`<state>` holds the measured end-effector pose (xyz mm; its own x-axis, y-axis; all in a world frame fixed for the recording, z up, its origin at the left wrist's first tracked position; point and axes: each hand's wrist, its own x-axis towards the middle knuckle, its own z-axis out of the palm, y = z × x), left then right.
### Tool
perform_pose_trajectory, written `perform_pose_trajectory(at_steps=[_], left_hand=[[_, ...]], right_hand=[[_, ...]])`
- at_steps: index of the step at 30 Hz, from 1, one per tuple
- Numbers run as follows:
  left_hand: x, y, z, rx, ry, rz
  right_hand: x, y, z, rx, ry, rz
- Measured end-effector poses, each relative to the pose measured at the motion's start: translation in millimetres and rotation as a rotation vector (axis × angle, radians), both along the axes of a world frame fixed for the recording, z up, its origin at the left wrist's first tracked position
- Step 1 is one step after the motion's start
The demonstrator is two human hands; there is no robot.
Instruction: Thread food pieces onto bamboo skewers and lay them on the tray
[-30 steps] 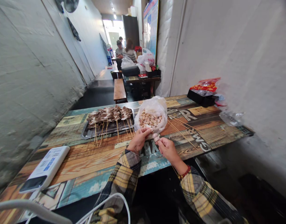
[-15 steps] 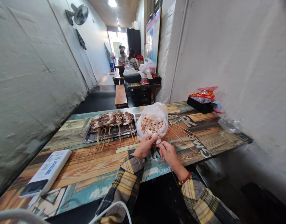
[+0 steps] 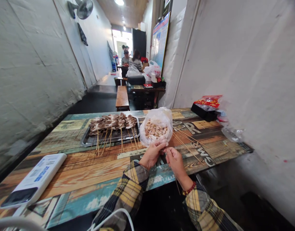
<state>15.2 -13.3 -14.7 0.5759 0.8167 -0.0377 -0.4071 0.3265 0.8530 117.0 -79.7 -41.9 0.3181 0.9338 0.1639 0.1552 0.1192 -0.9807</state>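
Observation:
In front of the clear plastic bag [image 3: 167, 119], my left hand [image 3: 152, 154] pinches a small pale piece of food, mostly hidden by the fingertips. My right hand [image 3: 174, 161] is closed on a thin bamboo skewer [image 3: 177, 186], whose lower end shows beneath the wrist. The two hands' fingertips nearly meet. Inside the open bag lie many small pinkish-tan pieces [image 3: 156, 128]; their exact kind is unclear. Left of the bag, a metal tray [image 3: 86, 141] carries skewered brown-and-white pieces [image 3: 111, 122] that look like mushrooms, their sticks pointing toward me.
Several loose bamboo skewers [image 3: 188, 146] lie right of the bag. A white power bank [image 3: 35, 179] rests at the table's left, near a white cable [image 3: 123, 211]. A black box with red packaging [image 3: 205, 110] stands by the right wall. People [image 3: 135, 61] sit farther back.
The pale piece, visible between my fingertips before, is now mostly covered by them. My hands have shifted slightly down and right, still close together. The whole view has shifted a little.

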Motion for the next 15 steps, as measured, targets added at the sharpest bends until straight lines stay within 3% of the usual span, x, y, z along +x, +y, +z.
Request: perform_pose_trajectory(at_steps=[8, 15], left_hand=[[10.9, -6.6, 0.4, -0.118, -0.163, 0.133], [14.3, -15.1, 7.3, -0.241, -0.196, 0.093]], right_hand=[[-7.7, 5.4, 1.6, 0.036, -0.052, -0.012], [-5.6, 5.1, -5.3, 0.059, -0.183, -0.055]])
